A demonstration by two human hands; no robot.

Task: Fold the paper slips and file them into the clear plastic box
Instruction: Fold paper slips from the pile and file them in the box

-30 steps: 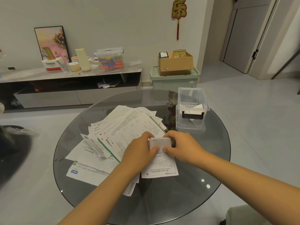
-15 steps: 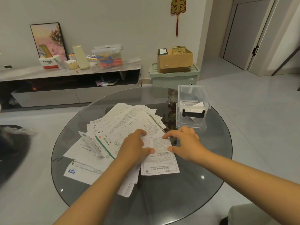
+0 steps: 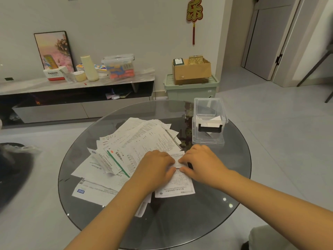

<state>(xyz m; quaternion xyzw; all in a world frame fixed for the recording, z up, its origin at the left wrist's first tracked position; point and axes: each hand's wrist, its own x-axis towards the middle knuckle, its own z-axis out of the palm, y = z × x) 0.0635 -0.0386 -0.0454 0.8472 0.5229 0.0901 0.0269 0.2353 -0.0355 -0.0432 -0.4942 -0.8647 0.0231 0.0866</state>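
Note:
A printed paper slip (image 3: 177,185) lies on the round glass table (image 3: 207,213) in front of me, at the right edge of a loose pile of paper slips (image 3: 137,141). My left hand (image 3: 156,168) and my right hand (image 3: 202,162) meet over the slip's far end, and each pinches the folded-over strip there between thumb and fingers. The clear plastic box (image 3: 209,121) stands open beyond my right hand, with a few folded white slips inside and a black handle on its front.
A low TV cabinet (image 3: 77,91) with boxes and bottles runs along the back wall. A green storage bin (image 3: 191,89) carrying a cardboard box stands behind the table. A dark object (image 3: 12,170) sits on the floor to the left.
Half a second ago the slip lay flat under spread fingers. Both hands have since drawn together and turned its far end over into a narrow fold.

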